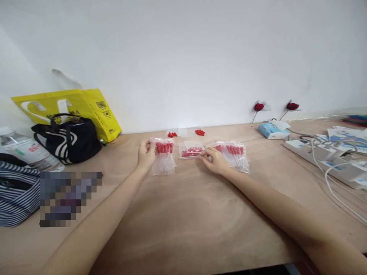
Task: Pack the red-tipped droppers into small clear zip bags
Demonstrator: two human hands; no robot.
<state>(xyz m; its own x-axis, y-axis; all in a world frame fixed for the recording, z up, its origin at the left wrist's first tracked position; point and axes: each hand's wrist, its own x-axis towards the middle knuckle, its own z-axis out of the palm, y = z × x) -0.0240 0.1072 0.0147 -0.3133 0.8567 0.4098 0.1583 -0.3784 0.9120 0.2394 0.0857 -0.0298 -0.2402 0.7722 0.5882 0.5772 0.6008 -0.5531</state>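
Left hand (146, 154): closed, fingers pinching the upper left edge of the left bag (166, 165), clear plastic, holding a row of clear stems with red tips, tips at the far end. Right hand (213, 159): fingers bent, fingertips at the right edge of the middle bag (186, 154); can't tell if it's gripping or just resting there.

Middle bag lies flat between the hands, small, clear, red pieces inside in rows. Right bag (240, 157) sits just beyond and to the right of the right hand, partly covered by it; same red-tipped stems, fanned a bit. Farther out, near the wall, two small clusters of red pieces: left cluster (172, 135), right cluster (200, 132), well apart.

All on a wooden desk (177, 217). Far right: blue tissue pack (272, 130), two red flowers (259, 107) against the wall; nearer, white power strip (296, 148) with cables. Left: yellow bag (110, 120) behind black bag (83, 143), large bottle (27, 151), striped bag (17, 200) nearest.
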